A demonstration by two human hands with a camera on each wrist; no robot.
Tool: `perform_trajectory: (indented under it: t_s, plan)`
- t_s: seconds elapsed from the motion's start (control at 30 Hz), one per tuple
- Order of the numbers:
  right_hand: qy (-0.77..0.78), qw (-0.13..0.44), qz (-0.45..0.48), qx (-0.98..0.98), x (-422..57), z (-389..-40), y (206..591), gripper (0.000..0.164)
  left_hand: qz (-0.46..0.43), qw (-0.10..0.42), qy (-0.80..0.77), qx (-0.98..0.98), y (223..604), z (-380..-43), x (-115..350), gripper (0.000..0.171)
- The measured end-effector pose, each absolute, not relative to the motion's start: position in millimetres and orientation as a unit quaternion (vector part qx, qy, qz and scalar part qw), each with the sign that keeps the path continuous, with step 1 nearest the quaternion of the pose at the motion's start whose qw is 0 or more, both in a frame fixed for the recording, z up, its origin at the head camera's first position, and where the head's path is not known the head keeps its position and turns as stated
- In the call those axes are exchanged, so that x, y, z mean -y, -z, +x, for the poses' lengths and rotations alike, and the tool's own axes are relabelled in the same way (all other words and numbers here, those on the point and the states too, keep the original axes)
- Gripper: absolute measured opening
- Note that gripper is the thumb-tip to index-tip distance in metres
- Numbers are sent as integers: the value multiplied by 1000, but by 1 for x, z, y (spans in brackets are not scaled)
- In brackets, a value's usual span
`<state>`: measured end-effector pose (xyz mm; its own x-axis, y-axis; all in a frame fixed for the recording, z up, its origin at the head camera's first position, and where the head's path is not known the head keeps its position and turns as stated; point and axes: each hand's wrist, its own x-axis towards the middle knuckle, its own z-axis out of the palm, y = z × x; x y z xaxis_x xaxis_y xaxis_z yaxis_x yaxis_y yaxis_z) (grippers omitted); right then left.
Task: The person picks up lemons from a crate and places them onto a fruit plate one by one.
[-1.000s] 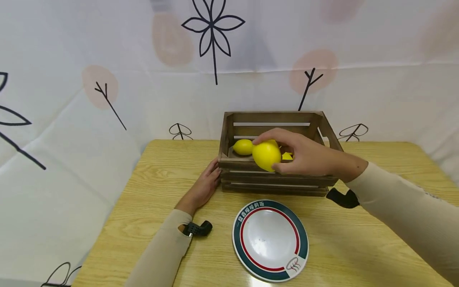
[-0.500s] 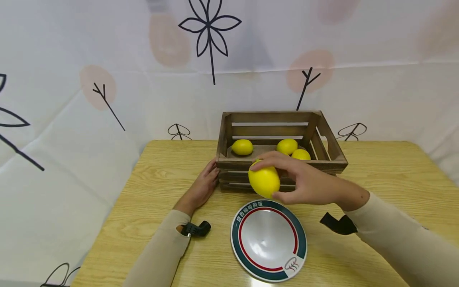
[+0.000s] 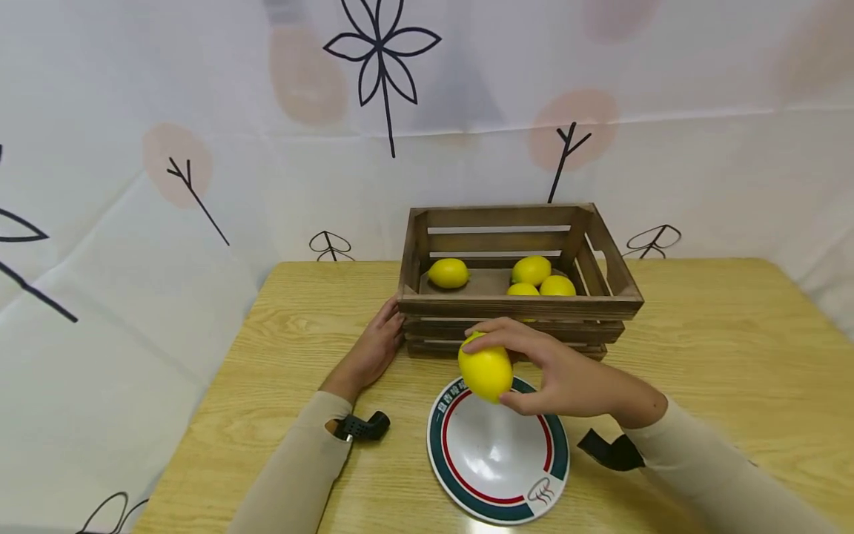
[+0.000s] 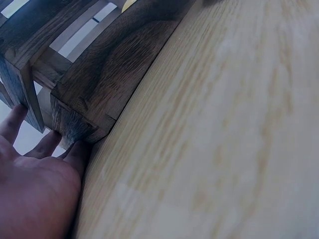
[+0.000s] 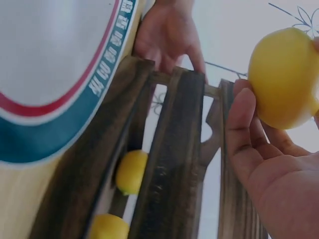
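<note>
My right hand [image 3: 567, 374] grips a yellow lemon [image 3: 485, 368] between thumb and fingers, above the far rim of a round plate [image 3: 497, 445] and in front of a wooden crate [image 3: 520, 305]. The same lemon [image 5: 284, 77] fills the upper right of the right wrist view. With its fingertips my left hand [image 3: 375, 347] touches the left end of the crate; the left wrist view has this hand [image 4: 40, 184] against the crate's lower corner [image 4: 75, 119]. Inside the crate lie several more lemons: one lemon [image 3: 448, 274] at the left, the others [image 3: 531, 270] bunched at the right.
The plate, white with a green rim and a red ring, rests on the wood-grain table [image 3: 707, 356] before the crate. Behind the table hangs a pale cloth [image 3: 467, 170] printed with plant drawings. Black wrist straps [image 3: 363, 426] sit at both sleeves.
My right hand has carried the lemon from over the crate's front edge down and toward me, to above the plate. My left hand stays at the crate's left end.
</note>
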<state>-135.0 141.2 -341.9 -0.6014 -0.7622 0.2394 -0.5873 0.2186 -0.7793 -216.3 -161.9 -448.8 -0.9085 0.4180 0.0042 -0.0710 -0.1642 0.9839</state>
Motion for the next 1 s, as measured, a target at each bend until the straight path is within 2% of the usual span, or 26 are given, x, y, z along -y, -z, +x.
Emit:
perform_trajectory:
  t_s: [0.37,0.7,1.0]
  plan:
    - [439,99,-441,-777,-142,-135,366,56,126,166,-756,-620,448,-210,162,62]
    - [400,151,-439,-790,-145,-140,376,60,120,171,-758,-618,448,-211,160,62]
    - [377,202,-426,-797,-145,-145,381,55,121,172,-754,-622,446,-214,161,62]
